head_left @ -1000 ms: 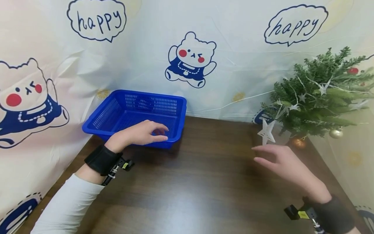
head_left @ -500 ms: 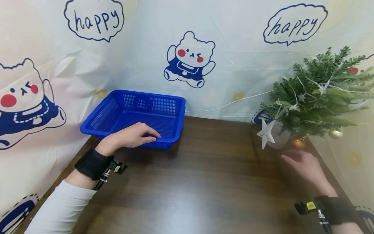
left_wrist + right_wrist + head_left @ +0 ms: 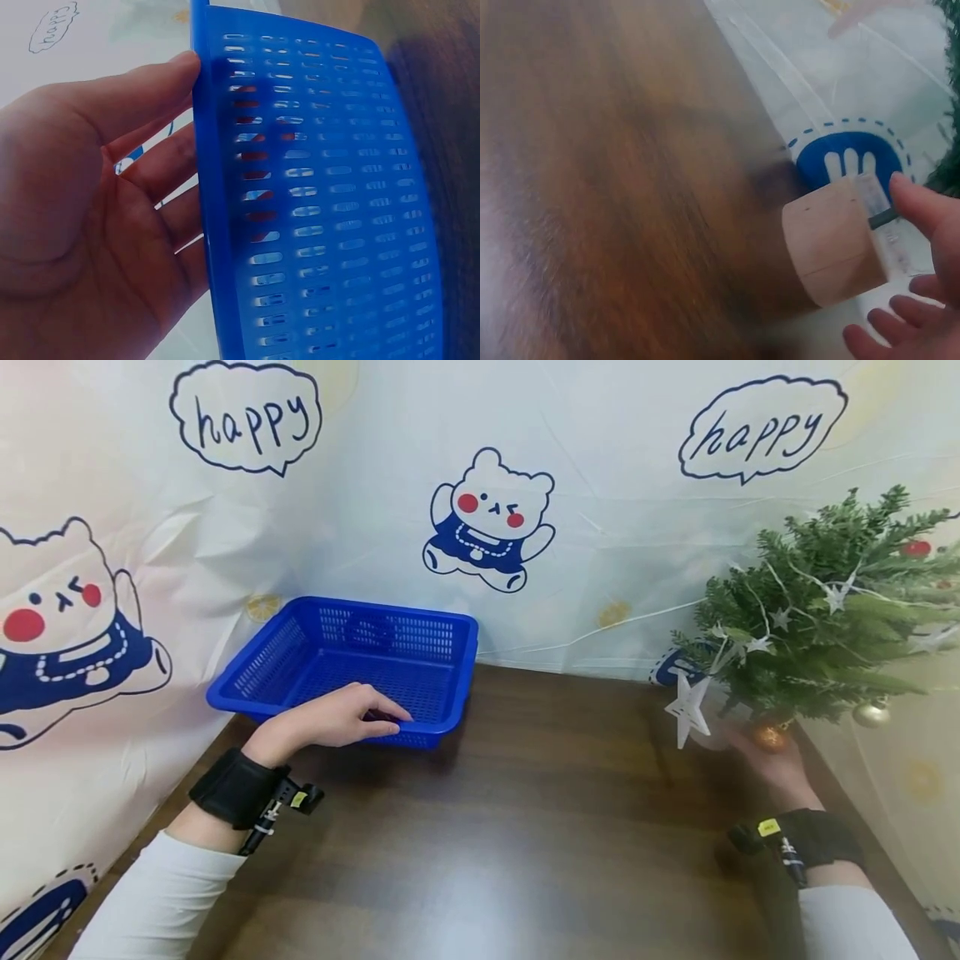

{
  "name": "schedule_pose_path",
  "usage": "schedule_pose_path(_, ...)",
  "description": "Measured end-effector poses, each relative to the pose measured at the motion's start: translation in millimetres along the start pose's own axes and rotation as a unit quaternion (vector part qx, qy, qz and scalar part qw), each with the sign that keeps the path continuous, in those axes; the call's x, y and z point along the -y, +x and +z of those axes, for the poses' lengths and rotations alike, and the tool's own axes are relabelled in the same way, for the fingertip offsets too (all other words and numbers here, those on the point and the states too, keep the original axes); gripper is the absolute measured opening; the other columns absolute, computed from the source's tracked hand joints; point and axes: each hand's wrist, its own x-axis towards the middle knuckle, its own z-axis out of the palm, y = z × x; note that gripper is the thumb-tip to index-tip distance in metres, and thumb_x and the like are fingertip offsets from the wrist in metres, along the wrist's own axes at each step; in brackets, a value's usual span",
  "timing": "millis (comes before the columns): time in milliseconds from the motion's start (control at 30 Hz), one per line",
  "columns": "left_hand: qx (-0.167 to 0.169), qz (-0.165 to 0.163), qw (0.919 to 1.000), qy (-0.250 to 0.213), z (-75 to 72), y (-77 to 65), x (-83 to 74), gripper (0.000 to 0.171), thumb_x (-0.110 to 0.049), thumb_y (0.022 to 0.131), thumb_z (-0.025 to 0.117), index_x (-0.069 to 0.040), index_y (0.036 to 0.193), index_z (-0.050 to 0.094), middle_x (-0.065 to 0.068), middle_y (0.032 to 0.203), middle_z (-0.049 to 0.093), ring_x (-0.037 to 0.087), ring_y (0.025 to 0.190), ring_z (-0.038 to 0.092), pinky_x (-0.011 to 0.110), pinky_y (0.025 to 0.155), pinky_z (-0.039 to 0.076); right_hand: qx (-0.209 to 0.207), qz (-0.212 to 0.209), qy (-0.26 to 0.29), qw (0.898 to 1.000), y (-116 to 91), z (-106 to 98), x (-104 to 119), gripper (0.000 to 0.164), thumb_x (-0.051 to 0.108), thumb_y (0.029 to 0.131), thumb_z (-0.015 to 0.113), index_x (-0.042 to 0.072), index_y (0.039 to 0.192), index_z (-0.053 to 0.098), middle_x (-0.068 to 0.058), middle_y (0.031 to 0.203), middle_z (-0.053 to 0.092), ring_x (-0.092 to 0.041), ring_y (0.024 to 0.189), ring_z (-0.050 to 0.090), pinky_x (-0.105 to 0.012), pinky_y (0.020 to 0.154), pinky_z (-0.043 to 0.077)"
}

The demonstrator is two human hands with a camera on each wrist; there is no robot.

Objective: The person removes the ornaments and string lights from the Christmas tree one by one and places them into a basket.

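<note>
My left hand [image 3: 322, 717] holds the near rim of a blue plastic basket [image 3: 453, 727]. In the left wrist view, the thumb [image 3: 169, 75] lies against one side of the basket wall [image 3: 240, 300]; fingers show through the slots from the other side. My right hand [image 3: 783, 772] is low beside a small decorated Christmas tree [image 3: 817, 618], partly hidden by an orange ball ornament [image 3: 771, 737]. In the right wrist view, that hand [image 3: 943, 259] has its thumb and fingers spread near the tree's thin stem [image 3: 885, 219], just above a pale, block-like base [image 3: 832, 244].
A white star [image 3: 687, 708] hangs at the tree's left, and a gold ball [image 3: 872, 713] at its lower right. A printed bear curtain [image 3: 600, 543] encloses the brown wooden table [image 3: 525, 793] at the back and sides. A thin string runs along the curtain.
My left hand came down onto the basket's near rim and took hold of it. My right hand moved rightward, then forward under the tree's lower branches.
</note>
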Motion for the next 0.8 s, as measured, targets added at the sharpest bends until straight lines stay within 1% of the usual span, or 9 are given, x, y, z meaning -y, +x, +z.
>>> schedule_pose_path(67,-0.001,0.0,1.0,-0.002,0.7,0.1,-0.3,0.031,-0.029,0.096,0.056,-0.018,0.123,0.067,0.003,0.119,0.069,0.007,0.094,0.063,0.036,0.087,0.053,0.006,0.008,0.024,1.0,3.1,1.5,-1.5,0.031,0.041,0.088,0.065,0.015,0.106,0.065,0.036,0.082,0.053,0.013,0.081,0.049,-0.013,0.072,0.04)
schedule_pose_path(133,-0.001,0.001,1.0,-0.006,1.4,0.5,-0.6,0.032,-0.029,0.096,0.056,-0.018,0.123,0.067,0.003,0.119,0.069,0.007,0.094,0.063,0.035,0.086,0.052,0.008,0.018,0.033,0.999,6.3,4.1,-3.2,0.034,0.04,0.088,0.065,0.012,0.108,0.065,0.034,0.083,0.055,0.01,0.083,0.051,-0.014,0.074,0.041)
schedule_pose_path(267,-0.001,0.005,0.9999,-0.009,2.7,1.7,-1.3,0.033,-0.03,0.095,0.056,-0.018,0.124,0.067,0.002,0.12,0.069,0.008,0.097,0.063,0.036,0.088,0.052,0.007,0.041,0.04,0.998,11.6,10.0,-5.0,0.066,0.042,0.089,0.063,-0.002,0.136,0.046,0.015,0.108,0.057,-0.009,0.108,0.05,-0.032,0.099,0.042)
schedule_pose_path(333,-0.001,0.007,0.9999,-0.009,3.1,2.4,-1.7,0.033,-0.031,0.095,0.056,-0.018,0.124,0.067,0.002,0.119,0.069,0.008,0.099,0.064,0.038,0.09,0.052,0.006,0.047,0.051,0.998,13.9,12.5,-6.1,0.076,0.042,0.09,0.061,-0.001,0.145,0.033,0.006,0.118,0.051,-0.02,0.119,0.043,-0.044,0.109,0.034)
schedule_pose_path(400,-0.002,0.008,0.9999,-0.007,3.3,2.8,-2.1,0.033,-0.032,0.095,0.056,-0.019,0.123,0.067,0.002,0.119,0.069,0.008,0.099,0.064,0.038,0.09,0.052,0.01,0.046,0.065,0.997,15.5,14.7,-7.0,0.078,0.041,0.091,0.059,-0.001,0.149,0.026,0.005,0.118,0.051,-0.02,0.121,0.04,-0.05,0.113,0.025)
schedule_pose_path(500,-0.002,0.007,1.0,-0.004,3.8,2.4,-1.4,0.033,-0.032,0.095,0.056,-0.019,0.124,0.067,0.002,0.12,0.069,0.008,0.098,0.064,0.037,0.089,0.052,0.009,0.039,0.081,0.996,16.7,17.3,-8.2,0.071,0.037,0.092,0.059,0.001,0.146,0.03,0.019,0.103,0.05,-0.007,0.11,0.044,-0.044,0.114,0.025)
schedule_pose_path(567,-0.003,0.004,1.0,-0.003,4.0,1.4,-0.7,0.034,-0.032,0.095,0.056,-0.019,0.124,0.066,0.002,0.12,0.068,0.009,0.1,0.064,0.038,0.09,0.052,0.009,0.035,0.091,0.995,17.5,18.7,-8.5,0.059,0.035,0.092,0.06,0.002,0.137,0.04,0.024,0.097,0.05,0.001,0.101,0.043,-0.038,0.11,0.028)
schedule_pose_path(667,-0.003,0.001,1.0,-0.003,3.7,-0.8,0.5,0.034,-0.033,0.095,0.056,-0.019,0.125,0.066,0.002,0.121,0.068,0.012,0.105,0.064,0.041,0.092,0.051,0.018,0.032,0.1,0.994,19.7,20.3,-8.6,0.043,0.034,0.092,0.061,0.007,0.123,0.05,0.025,0.095,0.051,0.005,0.095,0.044,-0.035,0.102,0.031)
schedule_pose_path(800,-0.006,0.006,1.0,-0.002,1.8,-3.2,0.7,0.033,-0.032,0.095,0.056,-0.018,0.124,0.067,0.003,0.12,0.069,0.013,0.104,0.064,0.041,0.092,0.052,0.029,0.029,0.097,0.994,23.9,23.9,-7.3,0.036,0.036,0.091,0.062,0.009,0.115,0.058,0.028,0.09,0.055,0.006,0.091,0.047,-0.035,0.097,0.034)
